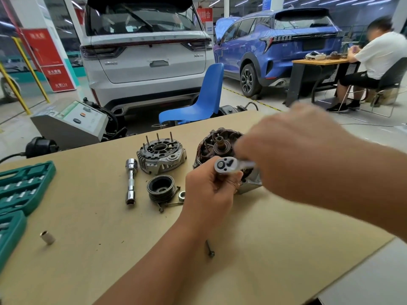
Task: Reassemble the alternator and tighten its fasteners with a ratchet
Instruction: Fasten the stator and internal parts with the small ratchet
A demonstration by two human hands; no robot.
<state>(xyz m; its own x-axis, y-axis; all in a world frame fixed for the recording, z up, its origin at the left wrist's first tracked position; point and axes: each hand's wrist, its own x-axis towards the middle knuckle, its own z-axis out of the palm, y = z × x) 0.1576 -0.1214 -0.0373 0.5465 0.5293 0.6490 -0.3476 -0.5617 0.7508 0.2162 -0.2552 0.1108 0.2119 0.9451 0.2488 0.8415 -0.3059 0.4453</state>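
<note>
A green socket case [24, 186] lies at the table's [88, 249] left edge, then an extension bar [131, 181], housing [161, 155] and pulley [161, 188]. The left hand [211, 194] pinches the ratchet [229, 165] under its head. Behind stands the stator [217, 146]. The blurred right hand [293, 146] grips the ratchet's handle.

The right hand [293, 150] is smeared with motion blur, so how its fingers lie cannot be told, and it hides the ratchet's [229, 165] handle and the right side of the alternator body [214, 146]. The left hand [211, 190] covers whatever sits under the ratchet head. The green socket case [19, 188] is cut off by the left edge. The seated person [378, 56] in the background is blurred.
</note>
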